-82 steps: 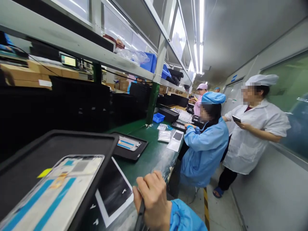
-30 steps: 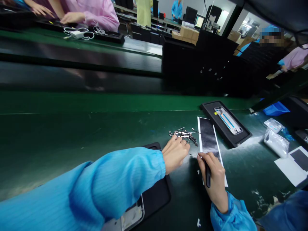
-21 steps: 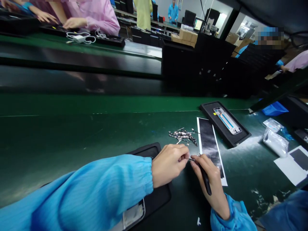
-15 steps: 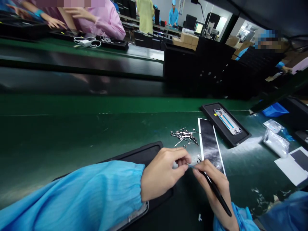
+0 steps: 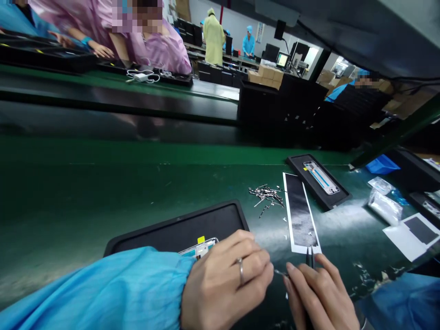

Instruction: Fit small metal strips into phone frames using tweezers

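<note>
My left hand (image 5: 230, 279), with a ring on one finger, is closed, its fingertips at one end of a small thin strip (image 5: 280, 273). My right hand (image 5: 319, 288) pinches the strip's other end between thumb and finger while also holding black tweezers (image 5: 310, 257), tips pointing away from me. Partly hidden under my left hand and sleeve, a phone frame (image 5: 201, 250) with a yellow tab lies in a black tray (image 5: 172, 229). Beyond my hands is a loose pile of small metal and black strips (image 5: 266, 196). Beside it lies a white-edged sheet with a dark face (image 5: 299, 211).
A second black tray (image 5: 295, 160) holds another phone frame (image 5: 321, 178) at the back right. Farther right are clear plastic bags (image 5: 385, 206), a blue bin (image 5: 382, 164) and a white sheet (image 5: 400, 240). Co-workers sit across the bench and stand behind.
Both hands have come down and nearer, still close together around the small strip. My left hand has turned to show its back, and the tweezers now point away. The phone frame has come partly into view.
</note>
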The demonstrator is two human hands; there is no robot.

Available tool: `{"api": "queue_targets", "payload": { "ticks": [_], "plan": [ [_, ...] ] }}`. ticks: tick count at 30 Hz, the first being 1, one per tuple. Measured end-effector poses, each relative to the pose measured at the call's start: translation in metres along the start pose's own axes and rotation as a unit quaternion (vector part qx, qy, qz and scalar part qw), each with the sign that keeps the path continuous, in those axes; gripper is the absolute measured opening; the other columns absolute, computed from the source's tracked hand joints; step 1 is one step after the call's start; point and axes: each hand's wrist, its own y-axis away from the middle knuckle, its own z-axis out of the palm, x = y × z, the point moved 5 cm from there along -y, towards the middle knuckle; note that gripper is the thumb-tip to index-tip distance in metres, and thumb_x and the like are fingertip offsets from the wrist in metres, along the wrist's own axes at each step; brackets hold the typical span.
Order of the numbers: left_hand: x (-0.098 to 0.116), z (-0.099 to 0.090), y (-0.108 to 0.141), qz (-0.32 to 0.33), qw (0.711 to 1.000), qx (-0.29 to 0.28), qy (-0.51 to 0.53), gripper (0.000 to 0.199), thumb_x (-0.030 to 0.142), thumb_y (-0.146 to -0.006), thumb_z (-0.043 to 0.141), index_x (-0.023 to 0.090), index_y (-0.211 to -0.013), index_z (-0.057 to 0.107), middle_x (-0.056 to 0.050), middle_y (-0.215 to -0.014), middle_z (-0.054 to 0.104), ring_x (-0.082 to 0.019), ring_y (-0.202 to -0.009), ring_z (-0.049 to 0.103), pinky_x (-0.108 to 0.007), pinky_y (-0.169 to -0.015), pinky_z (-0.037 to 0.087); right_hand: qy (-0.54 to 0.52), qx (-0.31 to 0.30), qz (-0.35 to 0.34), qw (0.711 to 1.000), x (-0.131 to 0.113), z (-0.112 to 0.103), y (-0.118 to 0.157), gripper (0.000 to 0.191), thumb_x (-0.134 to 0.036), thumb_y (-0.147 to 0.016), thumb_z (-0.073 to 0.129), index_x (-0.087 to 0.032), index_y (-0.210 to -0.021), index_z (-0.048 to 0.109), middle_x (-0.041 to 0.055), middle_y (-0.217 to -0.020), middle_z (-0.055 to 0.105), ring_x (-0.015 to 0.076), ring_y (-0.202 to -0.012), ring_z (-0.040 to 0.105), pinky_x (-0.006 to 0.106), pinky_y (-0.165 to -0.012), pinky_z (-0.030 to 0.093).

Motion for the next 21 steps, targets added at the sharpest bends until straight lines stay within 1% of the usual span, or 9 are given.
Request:
{"api": "queue_targets", "payload": {
  "ticks": [2, 4, 7, 9, 10, 12, 16, 18, 21],
  "plan": [
    [0.005, -0.005, 0.005, -0.010, 0.998, 0.050, -0.022, 0.027, 0.008, -0.088, 0.030, 0.020, -0.091, 0.054, -0.001, -0.067, 0.065, -0.013, -0.062, 0.056, -0.030, -0.071, 0.047, 0.009, -0.002, -0.015, 1.000, -0.003, -0.003, 0.001, 0.061, -0.008, -0.075, 0.054, -0.010, -0.131, 0.031, 0.0043, -0.068, 0.065, 0.0144, -0.055, 0.058, 0.040, -0.075, 0.046],
    [0.011, -0.009, 0.010, -0.011, 0.997, 0.067, -0.040, 0.029, 0.008, -0.088, 0.031, 0.024, -0.092, 0.055, 0.002, -0.066, 0.065, -0.012, -0.060, 0.058, -0.028, -0.072, 0.048, 0.009, 0.001, -0.021, 1.000, -0.006, -0.006, 0.001, 0.053, -0.009, -0.075, 0.055, -0.011, -0.125, 0.038, 0.0041, -0.069, 0.065, 0.0143, -0.055, 0.058, 0.040, -0.075, 0.046],
    [0.016, -0.016, 0.017, -0.040, 0.997, 0.035, -0.054, 0.027, 0.010, -0.085, 0.041, 0.028, -0.098, 0.056, 0.005, -0.072, 0.067, -0.012, -0.063, 0.060, -0.027, -0.071, 0.052, 0.015, 0.014, -0.031, 0.999, -0.011, -0.012, -0.002, 0.027, -0.013, -0.077, 0.054, -0.014, -0.104, 0.052, 0.0028, -0.066, 0.065, 0.0127, -0.053, 0.058, 0.037, -0.072, 0.048],
    [0.018, -0.021, 0.021, -0.070, 0.995, 0.017, -0.066, 0.027, 0.010, -0.083, 0.048, 0.028, -0.101, 0.056, 0.004, -0.075, 0.067, -0.013, -0.067, 0.061, -0.027, -0.070, 0.053, 0.030, 0.049, -0.031, 0.998, -0.014, -0.017, -0.006, 0.013, -0.014, -0.078, 0.053, -0.015, -0.090, 0.056, 0.0015, -0.061, 0.064, 0.0110, -0.049, 0.056, 0.035, -0.068, 0.049],
    [0.020, -0.024, 0.022, -0.079, 0.994, 0.017, -0.070, 0.026, 0.009, -0.082, 0.049, 0.026, -0.100, 0.057, 0.004, -0.075, 0.067, -0.013, -0.068, 0.062, -0.027, -0.070, 0.053, 0.036, 0.063, -0.034, 0.997, -0.016, -0.020, -0.008, 0.009, -0.014, -0.078, 0.053, -0.014, -0.086, 0.056, 0.0011, -0.059, 0.063, 0.0103, -0.048, 0.056, 0.034, -0.066, 0.050],
    [0.024, -0.028, 0.022, -0.079, 0.994, 0.033, -0.075, 0.021, 0.008, -0.084, 0.048, 0.023, -0.095, 0.058, 0.004, -0.074, 0.067, -0.012, -0.069, 0.062, -0.026, -0.070, 0.053, 0.043, 0.080, -0.042, 0.995, -0.019, -0.024, -0.013, 0.005, -0.012, -0.077, 0.054, -0.012, -0.082, 0.057, 0.0008, -0.058, 0.062, 0.0095, -0.046, 0.055, 0.033, -0.064, 0.050],
    [0.028, -0.031, 0.016, -0.065, 0.993, 0.066, -0.073, 0.016, 0.008, -0.086, 0.046, 0.020, -0.083, 0.058, 0.005, -0.069, 0.066, -0.009, -0.066, 0.061, -0.022, -0.070, 0.053, 0.051, 0.072, -0.062, 0.994, -0.022, -0.027, -0.018, 0.004, -0.012, -0.077, 0.054, -0.011, -0.080, 0.057, 0.0003, -0.056, 0.062, 0.0092, -0.044, 0.054, 0.032, -0.062, 0.051],
    [0.029, -0.031, 0.012, -0.054, 0.995, 0.055, -0.065, 0.017, 0.006, -0.085, 0.046, 0.019, -0.083, 0.058, 0.005, -0.070, 0.067, -0.008, -0.065, 0.061, -0.021, -0.070, 0.053, 0.056, 0.077, -0.085, 0.992, -0.023, -0.029, -0.021, 0.004, -0.013, -0.078, 0.054, -0.013, -0.077, 0.058, -0.0010, -0.054, 0.061, 0.0081, -0.042, 0.053, 0.029, -0.060, 0.051],
    [0.031, -0.032, 0.009, -0.036, 0.997, 0.040, -0.054, 0.016, 0.004, -0.084, 0.048, 0.017, -0.085, 0.056, 0.004, -0.072, 0.067, -0.007, -0.066, 0.060, -0.019, -0.074, 0.052, 0.057, 0.096, -0.114, 0.987, -0.024, -0.032, -0.025, 0.011, -0.012, -0.078, 0.054, -0.016, -0.069, 0.059, -0.0039, -0.051, 0.060, 0.0052, -0.039, 0.051, 0.022, -0.056, 0.050]
  ]
}}
